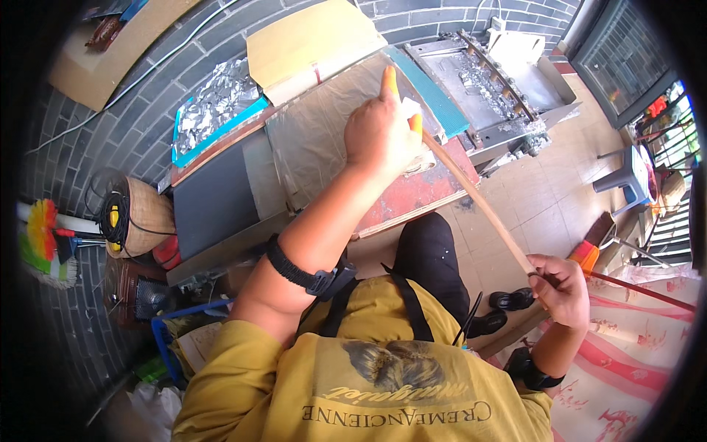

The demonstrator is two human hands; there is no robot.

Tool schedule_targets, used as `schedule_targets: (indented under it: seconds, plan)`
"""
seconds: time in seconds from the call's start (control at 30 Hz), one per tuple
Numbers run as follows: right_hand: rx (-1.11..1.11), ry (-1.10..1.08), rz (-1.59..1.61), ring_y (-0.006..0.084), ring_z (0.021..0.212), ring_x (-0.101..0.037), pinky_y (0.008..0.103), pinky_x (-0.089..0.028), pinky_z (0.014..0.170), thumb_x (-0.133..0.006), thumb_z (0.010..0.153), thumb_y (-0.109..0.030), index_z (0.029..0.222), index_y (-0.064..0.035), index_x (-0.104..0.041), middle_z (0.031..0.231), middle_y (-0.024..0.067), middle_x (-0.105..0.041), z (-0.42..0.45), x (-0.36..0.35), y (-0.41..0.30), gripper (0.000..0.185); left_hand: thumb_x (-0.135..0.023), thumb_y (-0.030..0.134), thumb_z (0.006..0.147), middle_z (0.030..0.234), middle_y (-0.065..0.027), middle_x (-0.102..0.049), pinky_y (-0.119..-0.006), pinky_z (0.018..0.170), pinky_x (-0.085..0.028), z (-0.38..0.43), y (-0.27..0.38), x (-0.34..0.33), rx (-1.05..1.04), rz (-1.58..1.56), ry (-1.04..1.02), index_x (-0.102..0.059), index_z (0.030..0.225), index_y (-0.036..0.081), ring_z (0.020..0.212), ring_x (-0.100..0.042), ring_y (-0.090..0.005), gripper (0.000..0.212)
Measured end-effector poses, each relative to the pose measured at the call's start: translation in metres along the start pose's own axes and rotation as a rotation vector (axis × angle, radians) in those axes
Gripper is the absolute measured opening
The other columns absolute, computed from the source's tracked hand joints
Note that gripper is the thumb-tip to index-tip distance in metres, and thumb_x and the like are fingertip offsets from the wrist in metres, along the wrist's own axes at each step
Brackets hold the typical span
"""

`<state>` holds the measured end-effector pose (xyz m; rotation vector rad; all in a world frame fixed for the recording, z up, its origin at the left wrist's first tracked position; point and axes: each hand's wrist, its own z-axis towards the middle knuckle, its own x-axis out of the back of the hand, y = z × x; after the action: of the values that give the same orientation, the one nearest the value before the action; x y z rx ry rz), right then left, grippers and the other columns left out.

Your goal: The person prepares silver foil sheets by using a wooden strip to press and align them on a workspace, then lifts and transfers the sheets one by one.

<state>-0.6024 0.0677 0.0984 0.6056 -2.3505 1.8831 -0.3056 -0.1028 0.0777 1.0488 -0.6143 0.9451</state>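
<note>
My left hand (375,135) is over the workbench, with yellow covers on two fingertips. One covered finger points away from me; the other fingers are curled at the upper end of a long tan strip (480,200), which looks like wood. Its lower end is pinched in my right hand (559,290), out over the floor, so the strip slants between my hands. Beneath my left hand lies a flat stack under a wrinkled translucent sheet (309,132). A small white piece (410,106) shows beside the covered fingertips; what holds it is unclear.
A blue tray (221,132) of silvery foil pieces sits at the left, beside a yellowish board (312,41). Right of the stack are a ridged teal sheet (428,91) and a metal rig (486,77) with foil scraps. A grey plastic stool (624,177) stands on the tiled floor.
</note>
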Motion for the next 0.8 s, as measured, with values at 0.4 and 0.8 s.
schedule_targets:
  seconds: [0.4,0.8]
  plan:
    - [0.024,0.004,0.035,0.0062,0.055,-0.045,0.0224,-0.035,0.05,-0.058,0.079,0.007,0.105,0.0059,-0.064,0.064,-0.0005,-0.048,0.003,0.003,0.0,0.027,-0.07,0.004,0.077,0.084,-0.0107,-0.068,-0.03,0.081,-0.05,0.004,-0.043,0.017,0.173,-0.577,0.244,-0.035,0.136,-0.007,0.086,-0.066,-0.0182,0.069]
    - [0.241,-0.05,-0.173,0.0078,0.055,-0.044,0.0247,-0.038,0.051,-0.059,0.084,0.003,0.1,0.0047,-0.059,0.065,0.0011,-0.049,0.06,-0.021,-0.005,0.016,-0.071,0.005,0.077,0.083,-0.0073,-0.066,-0.03,0.08,-0.049,0.003,-0.036,0.027,0.046,-0.48,0.317,-0.037,0.135,-0.004,0.076,-0.064,-0.0146,0.068]
